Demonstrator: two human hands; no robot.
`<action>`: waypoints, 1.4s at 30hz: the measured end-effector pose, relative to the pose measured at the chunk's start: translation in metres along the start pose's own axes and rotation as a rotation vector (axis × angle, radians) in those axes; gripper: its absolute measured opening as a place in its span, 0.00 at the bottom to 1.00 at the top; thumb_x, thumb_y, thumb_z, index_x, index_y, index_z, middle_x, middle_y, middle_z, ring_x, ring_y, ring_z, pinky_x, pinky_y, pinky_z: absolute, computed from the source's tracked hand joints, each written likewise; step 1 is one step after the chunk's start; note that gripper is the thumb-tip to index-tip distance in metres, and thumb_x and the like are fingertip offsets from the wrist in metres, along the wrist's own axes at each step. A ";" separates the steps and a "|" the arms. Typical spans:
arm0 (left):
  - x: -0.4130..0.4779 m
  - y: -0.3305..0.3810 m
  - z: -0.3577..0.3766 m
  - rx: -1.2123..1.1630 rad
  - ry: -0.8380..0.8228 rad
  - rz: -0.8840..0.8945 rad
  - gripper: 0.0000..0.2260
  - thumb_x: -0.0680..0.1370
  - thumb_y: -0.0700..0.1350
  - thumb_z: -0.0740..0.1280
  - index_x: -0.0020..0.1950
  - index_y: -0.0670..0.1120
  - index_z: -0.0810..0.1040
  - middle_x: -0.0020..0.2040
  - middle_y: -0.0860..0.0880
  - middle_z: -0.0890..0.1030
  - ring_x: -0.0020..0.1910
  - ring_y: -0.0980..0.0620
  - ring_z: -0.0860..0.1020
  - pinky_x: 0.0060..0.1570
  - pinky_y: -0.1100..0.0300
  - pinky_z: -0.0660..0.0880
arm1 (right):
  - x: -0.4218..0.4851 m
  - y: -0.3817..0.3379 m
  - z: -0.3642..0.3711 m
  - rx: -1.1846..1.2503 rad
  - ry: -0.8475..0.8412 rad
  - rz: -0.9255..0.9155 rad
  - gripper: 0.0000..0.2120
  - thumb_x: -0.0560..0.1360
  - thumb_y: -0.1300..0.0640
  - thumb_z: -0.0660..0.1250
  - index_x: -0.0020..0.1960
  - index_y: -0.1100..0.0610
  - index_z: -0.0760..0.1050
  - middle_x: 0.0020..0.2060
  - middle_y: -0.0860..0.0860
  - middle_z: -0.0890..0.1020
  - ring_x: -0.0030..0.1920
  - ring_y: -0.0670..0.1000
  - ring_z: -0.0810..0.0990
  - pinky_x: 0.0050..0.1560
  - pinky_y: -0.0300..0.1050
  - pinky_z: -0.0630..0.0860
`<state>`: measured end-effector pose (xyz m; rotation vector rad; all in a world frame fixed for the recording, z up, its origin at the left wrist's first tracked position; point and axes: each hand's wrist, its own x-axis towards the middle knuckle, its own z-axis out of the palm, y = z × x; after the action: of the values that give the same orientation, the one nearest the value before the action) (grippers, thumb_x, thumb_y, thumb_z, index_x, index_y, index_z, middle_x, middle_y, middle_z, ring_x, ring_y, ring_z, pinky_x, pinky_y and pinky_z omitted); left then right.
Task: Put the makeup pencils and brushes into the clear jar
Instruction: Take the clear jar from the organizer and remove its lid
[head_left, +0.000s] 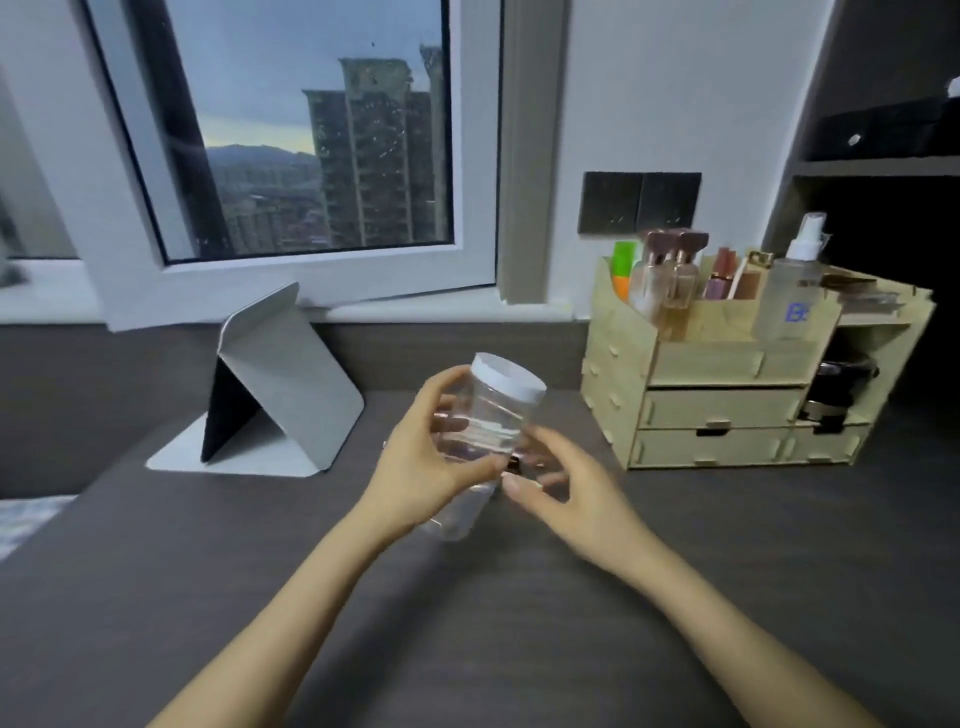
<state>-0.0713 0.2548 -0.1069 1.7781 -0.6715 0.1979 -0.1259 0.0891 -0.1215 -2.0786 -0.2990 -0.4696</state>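
Observation:
The clear jar (493, 410) with a white screw lid (511, 375) is lifted above the dark desk and tilted, lid toward the upper right. My left hand (431, 457) grips its body from the left. My right hand (561, 493) hovers just below and to the right of the jar with fingers spread, holding nothing; it is blurred. Under the hands lies a clear plastic piece (457, 514) and a small dark item (514, 464), mostly hidden. No pencils or brushes show clearly.
A wooden cosmetics organiser (727, 410) with drawers, bottles and lipsticks stands at the right. A folded grey stand with a tablet (280, 384) sits at the left, below the window. The dark desk (467, 623) stretches toward me.

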 end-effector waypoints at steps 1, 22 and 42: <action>-0.006 -0.007 -0.008 0.121 0.016 0.042 0.35 0.63 0.46 0.77 0.65 0.63 0.67 0.59 0.56 0.75 0.55 0.56 0.77 0.53 0.56 0.77 | 0.003 -0.003 0.003 0.161 0.024 0.065 0.17 0.74 0.58 0.67 0.55 0.38 0.69 0.50 0.37 0.80 0.50 0.39 0.78 0.45 0.32 0.75; -0.015 -0.015 -0.058 -0.157 -0.541 -0.204 0.31 0.60 0.45 0.79 0.61 0.57 0.75 0.54 0.47 0.82 0.48 0.45 0.80 0.51 0.52 0.77 | 0.026 -0.028 -0.031 0.133 -0.499 -0.121 0.24 0.66 0.57 0.74 0.59 0.45 0.75 0.57 0.44 0.76 0.60 0.47 0.76 0.61 0.44 0.75; -0.003 -0.082 -0.045 0.028 0.526 0.021 0.42 0.63 0.44 0.80 0.70 0.58 0.60 0.60 0.50 0.72 0.57 0.56 0.75 0.56 0.63 0.73 | -0.016 0.101 -0.030 -0.658 0.141 0.248 0.19 0.68 0.50 0.72 0.54 0.57 0.74 0.53 0.51 0.79 0.56 0.56 0.75 0.53 0.46 0.68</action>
<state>-0.0209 0.3115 -0.1614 1.6473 -0.3079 0.6649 -0.1068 0.0105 -0.1913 -2.6531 0.2321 -0.6150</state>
